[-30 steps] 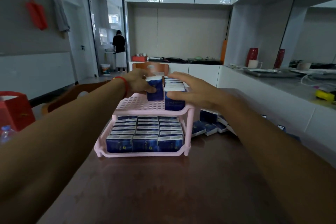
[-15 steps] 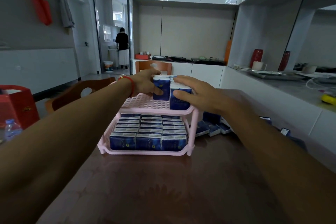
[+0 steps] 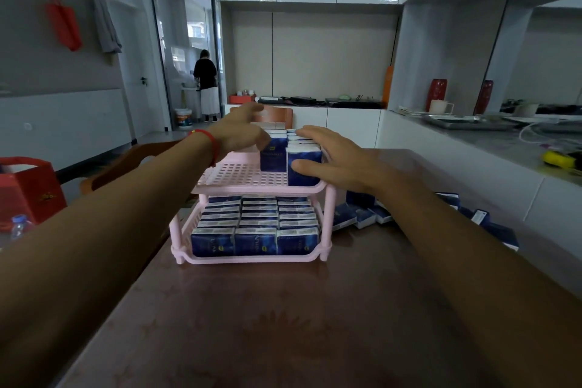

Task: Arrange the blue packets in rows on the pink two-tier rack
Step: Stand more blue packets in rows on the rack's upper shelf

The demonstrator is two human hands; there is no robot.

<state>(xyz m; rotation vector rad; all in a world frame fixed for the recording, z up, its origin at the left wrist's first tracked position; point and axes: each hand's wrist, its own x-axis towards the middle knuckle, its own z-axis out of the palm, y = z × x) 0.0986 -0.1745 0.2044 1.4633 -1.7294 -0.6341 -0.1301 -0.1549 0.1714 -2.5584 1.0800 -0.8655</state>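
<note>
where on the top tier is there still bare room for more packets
The top tier is bare along its left and front, from the left rim to the two packet rows at the right. The left hand and right hand crowd those rows. The lower tier is packed with three rows. Loose packets clutter the table on the rack's right.

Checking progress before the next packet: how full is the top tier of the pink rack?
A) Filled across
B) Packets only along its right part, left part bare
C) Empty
B: on the top tier packets stand only at the right, the left grid bare; the lower tier is filled across.
</note>
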